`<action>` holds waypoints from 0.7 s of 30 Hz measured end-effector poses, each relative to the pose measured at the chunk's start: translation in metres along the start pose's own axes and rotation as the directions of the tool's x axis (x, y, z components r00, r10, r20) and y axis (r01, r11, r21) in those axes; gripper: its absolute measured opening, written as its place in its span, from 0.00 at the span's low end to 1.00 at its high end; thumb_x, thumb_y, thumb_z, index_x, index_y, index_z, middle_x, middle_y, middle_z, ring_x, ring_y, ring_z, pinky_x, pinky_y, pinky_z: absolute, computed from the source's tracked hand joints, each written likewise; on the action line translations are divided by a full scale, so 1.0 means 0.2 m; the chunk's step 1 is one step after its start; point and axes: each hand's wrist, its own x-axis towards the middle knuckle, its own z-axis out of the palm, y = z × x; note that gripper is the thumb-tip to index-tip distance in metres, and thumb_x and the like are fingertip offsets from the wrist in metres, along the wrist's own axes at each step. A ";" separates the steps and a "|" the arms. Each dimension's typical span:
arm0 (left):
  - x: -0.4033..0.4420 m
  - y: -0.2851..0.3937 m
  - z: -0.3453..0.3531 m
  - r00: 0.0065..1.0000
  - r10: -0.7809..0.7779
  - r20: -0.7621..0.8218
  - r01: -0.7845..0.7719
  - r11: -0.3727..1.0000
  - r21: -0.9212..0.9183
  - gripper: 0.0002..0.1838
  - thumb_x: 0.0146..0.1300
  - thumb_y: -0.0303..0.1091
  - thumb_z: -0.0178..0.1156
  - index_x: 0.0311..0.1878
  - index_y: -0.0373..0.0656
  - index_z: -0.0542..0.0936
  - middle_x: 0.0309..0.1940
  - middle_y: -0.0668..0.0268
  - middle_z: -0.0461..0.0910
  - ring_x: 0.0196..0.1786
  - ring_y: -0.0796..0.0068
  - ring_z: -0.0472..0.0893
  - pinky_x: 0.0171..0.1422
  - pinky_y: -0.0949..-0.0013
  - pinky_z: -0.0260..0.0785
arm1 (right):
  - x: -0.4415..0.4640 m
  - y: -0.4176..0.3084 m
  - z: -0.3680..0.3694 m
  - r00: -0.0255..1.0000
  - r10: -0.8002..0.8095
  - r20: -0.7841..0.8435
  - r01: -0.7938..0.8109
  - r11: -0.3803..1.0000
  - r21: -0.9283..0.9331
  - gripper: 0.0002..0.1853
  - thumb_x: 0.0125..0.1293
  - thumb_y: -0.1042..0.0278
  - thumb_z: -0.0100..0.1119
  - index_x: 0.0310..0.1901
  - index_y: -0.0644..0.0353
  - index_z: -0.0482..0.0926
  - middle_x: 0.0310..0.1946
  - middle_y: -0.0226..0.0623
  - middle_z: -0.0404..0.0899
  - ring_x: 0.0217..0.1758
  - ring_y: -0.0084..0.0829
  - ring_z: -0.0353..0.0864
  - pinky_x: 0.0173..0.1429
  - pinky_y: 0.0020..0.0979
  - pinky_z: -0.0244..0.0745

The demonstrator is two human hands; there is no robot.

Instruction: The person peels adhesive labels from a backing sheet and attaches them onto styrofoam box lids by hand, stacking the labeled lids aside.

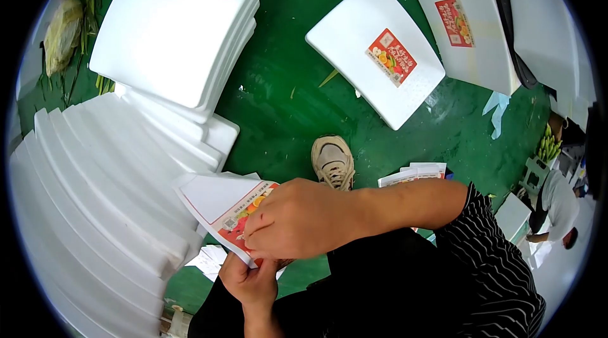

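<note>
A fruit-printed sticker sheet (215,202), with a red picture label and a white part, is between my two hands. My left hand (250,281) pinches its lower corner between thumb and fingers. Across the printed part lies my right hand (304,221), closed, with its fingers curled on the label; the fingertips are partly hidden. The sheet's far end reaches over the edge of a leaning row of white foam lids (107,192). More printed sheets (415,173) lie beyond my right forearm, partly covered by it.
White foam lids (174,27) are stacked at upper left. A labelled foam lid (380,53) lies on the green floor (278,84), near a labelled foam box (465,21). A yellowish bag (62,34) stands far left. Another person (560,208) bends at far right. My shoe (332,160) is mid-view.
</note>
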 end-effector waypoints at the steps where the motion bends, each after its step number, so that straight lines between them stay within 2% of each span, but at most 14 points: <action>1: -0.01 0.01 0.00 0.998 -0.052 0.024 0.052 0.999 -0.002 0.14 0.55 0.24 0.77 0.45 0.33 0.86 0.35 0.69 0.86 0.36 0.83 0.80 0.43 0.75 0.73 | -0.01 0.00 0.00 0.997 0.064 -0.044 -0.058 0.990 0.128 0.06 0.62 0.67 0.67 0.39 0.58 0.85 0.39 0.33 0.85 0.40 0.35 0.86 0.40 0.34 0.82; 3: 0.00 0.07 -0.01 0.988 -0.138 0.068 0.139 0.990 -0.006 0.14 0.55 0.24 0.76 0.45 0.33 0.86 0.36 0.68 0.87 0.37 0.81 0.81 0.43 0.73 0.75 | -0.01 0.01 -0.01 0.974 0.196 -0.110 -0.143 0.919 0.368 0.07 0.67 0.67 0.66 0.40 0.60 0.86 0.39 0.34 0.85 0.38 0.34 0.86 0.40 0.33 0.81; 6: 0.02 0.09 0.01 0.971 -0.222 0.083 0.225 0.974 -0.028 0.16 0.54 0.22 0.77 0.46 0.31 0.86 0.38 0.65 0.88 0.40 0.77 0.83 0.47 0.70 0.76 | -0.02 0.04 -0.15 0.818 0.575 0.023 -0.496 0.684 0.535 0.13 0.72 0.62 0.65 0.40 0.65 0.88 0.31 0.35 0.86 0.35 0.31 0.86 0.36 0.32 0.78; 7: 0.01 0.05 0.02 0.970 -0.233 0.072 0.241 0.962 -0.131 0.15 0.55 0.22 0.77 0.46 0.31 0.86 0.38 0.65 0.88 0.42 0.78 0.83 0.48 0.70 0.76 | -0.02 0.04 -0.20 0.629 0.753 0.196 -0.659 0.382 0.649 0.13 0.75 0.62 0.63 0.41 0.66 0.88 0.28 0.35 0.86 0.28 0.27 0.83 0.32 0.29 0.75; 9: -0.01 -0.02 0.01 0.953 -0.293 0.071 0.300 0.947 -0.118 0.14 0.57 0.21 0.76 0.46 0.31 0.86 0.38 0.65 0.88 0.41 0.78 0.84 0.48 0.71 0.77 | -0.04 0.07 -0.31 0.493 0.804 0.332 -0.633 0.070 0.771 0.13 0.76 0.63 0.62 0.45 0.66 0.86 0.28 0.37 0.87 0.23 0.29 0.83 0.29 0.25 0.74; 12: -0.06 -0.13 0.06 0.926 -0.377 0.032 0.369 0.880 -0.301 0.13 0.58 0.22 0.76 0.45 0.31 0.86 0.38 0.63 0.88 0.40 0.77 0.85 0.47 0.70 0.78 | -0.07 0.06 -0.55 0.599 0.765 0.237 -0.380 0.011 0.925 0.10 0.79 0.66 0.58 0.52 0.64 0.80 0.39 0.54 0.89 0.35 0.41 0.92 0.29 0.30 0.84; 14: -0.07 -0.15 0.07 0.898 -0.440 0.027 0.408 0.807 -0.426 0.12 0.59 0.22 0.76 0.45 0.30 0.86 0.37 0.62 0.89 0.40 0.76 0.85 0.46 0.70 0.79 | 0.00 0.08 -0.72 0.766 0.641 0.054 -0.253 0.223 0.941 0.14 0.81 0.65 0.53 0.57 0.67 0.75 0.46 0.63 0.87 0.45 0.50 0.92 0.36 0.41 0.92; 15: -0.06 -0.16 0.05 0.783 -0.611 0.120 0.613 0.724 -0.315 0.12 0.60 0.23 0.75 0.46 0.31 0.86 0.37 0.62 0.90 0.40 0.75 0.86 0.46 0.69 0.81 | 0.10 0.08 -0.79 0.806 0.591 0.032 -0.221 0.251 0.943 0.18 0.81 0.59 0.55 0.57 0.69 0.74 0.45 0.62 0.87 0.47 0.51 0.92 0.37 0.43 0.93; 16: -0.07 -0.20 0.06 0.829 -0.548 0.110 0.557 0.794 -0.245 0.12 0.61 0.25 0.75 0.47 0.31 0.87 0.37 0.62 0.90 0.39 0.76 0.86 0.45 0.69 0.81 | 0.21 0.12 -0.82 0.859 0.508 -0.068 -0.181 0.425 0.887 0.19 0.79 0.56 0.58 0.52 0.69 0.76 0.44 0.58 0.88 0.46 0.48 0.92 0.37 0.40 0.92; 17: -0.08 -0.26 0.10 0.870 -0.482 0.104 0.493 0.853 -0.171 0.13 0.61 0.26 0.75 0.47 0.32 0.87 0.36 0.62 0.90 0.38 0.76 0.87 0.45 0.69 0.81 | 0.39 0.11 -0.86 0.771 0.628 -0.105 -0.373 0.579 0.725 0.17 0.76 0.57 0.63 0.46 0.68 0.79 0.39 0.50 0.88 0.38 0.40 0.92 0.36 0.35 0.89; 18: -0.08 -0.28 0.12 0.901 -0.421 0.105 0.430 0.899 -0.089 0.13 0.62 0.27 0.75 0.47 0.32 0.87 0.36 0.62 0.90 0.38 0.76 0.87 0.44 0.69 0.81 | 0.51 0.18 -0.84 0.773 0.595 -0.219 -0.259 0.611 0.749 0.15 0.72 0.60 0.69 0.39 0.66 0.80 0.34 0.42 0.87 0.32 0.31 0.88 0.36 0.31 0.86; 19: -0.07 -0.22 0.12 0.902 -0.408 0.140 0.411 0.912 0.011 0.14 0.62 0.30 0.75 0.48 0.34 0.88 0.35 0.62 0.90 0.36 0.79 0.86 0.42 0.70 0.80 | 0.66 0.21 -0.83 0.754 0.596 -0.277 -0.272 0.667 0.694 0.09 0.72 0.67 0.67 0.41 0.63 0.80 0.31 0.40 0.85 0.31 0.30 0.86 0.38 0.30 0.83; 20: -0.04 -0.19 0.12 0.899 -0.397 0.188 0.376 0.917 0.136 0.14 0.61 0.31 0.75 0.48 0.37 0.88 0.37 0.61 0.90 0.37 0.75 0.87 0.43 0.68 0.80 | 0.79 0.29 -0.80 0.807 0.512 -0.295 -0.203 0.709 0.675 0.11 0.71 0.65 0.69 0.40 0.64 0.81 0.33 0.39 0.86 0.34 0.29 0.88 0.41 0.29 0.84; 21: 0.01 -0.07 0.10 0.893 -0.396 0.213 0.380 0.918 0.111 0.16 0.63 0.36 0.74 0.47 0.34 0.86 0.37 0.53 0.89 0.38 0.62 0.88 0.42 0.63 0.79 | 0.90 0.36 -0.77 0.820 0.459 -0.342 -0.203 0.792 0.575 0.13 0.70 0.62 0.71 0.41 0.64 0.82 0.35 0.37 0.86 0.38 0.28 0.88 0.44 0.30 0.85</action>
